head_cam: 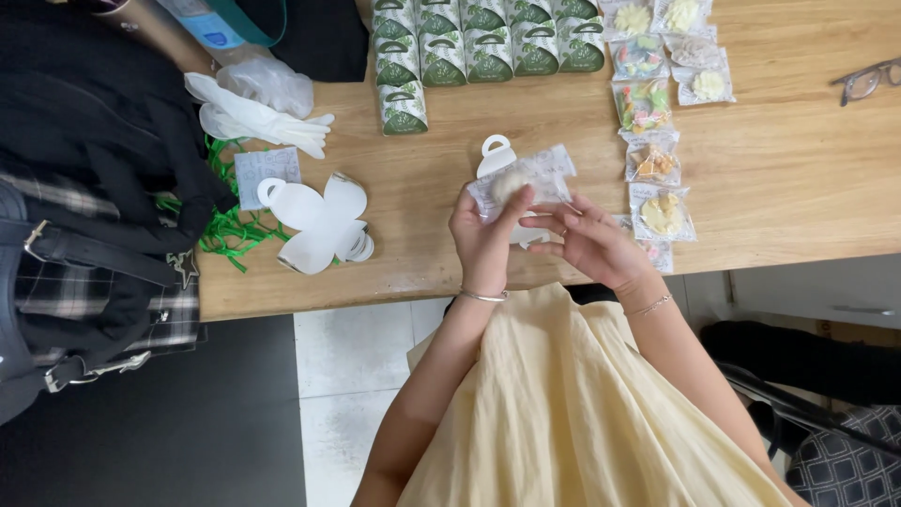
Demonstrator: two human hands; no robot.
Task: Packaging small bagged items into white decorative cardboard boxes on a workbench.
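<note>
While both hands meet above the near edge of the wooden table (pixel 798 169), this view looks straight down from the person's head. All positions here are given relative to that table.

Off its far left end lies a dark bag with plaid cloth (pixel 84 235). On the left part of the top rest limp white gloves (pixel 263 120), a tangle of green ribbon (pixel 225 230), and a flat, unfolded white card box blank (pixel 314 223) with rounded flaps and a loop handle.

Over the middle of the near edge, the left hand (pixel 483 246) is closed on a small clear packet (pixel 527 176), thumb pressed on its front. Inside is a pale, round, soft-looking sweet. The right hand (pixel 591 246) has its fingers loosely curled, fingertips touching the packet's lower edge. A white card blank sits just behind the packet, apparently held with it.

The packet looks very light and crinkly, its film smooth and probably slippery. The sweet may crush, so a hold at the flat sealed edges seems safest.

Along the far edge, middle, stand rows of folded green and white gift boxes (pixel 488 42), stiff card with arched handles. To their right, more clear packets of colourful sweets (pixel 652 113) run in a column toward the near edge. At the far right lie spectacles (pixel 868 80).
</note>
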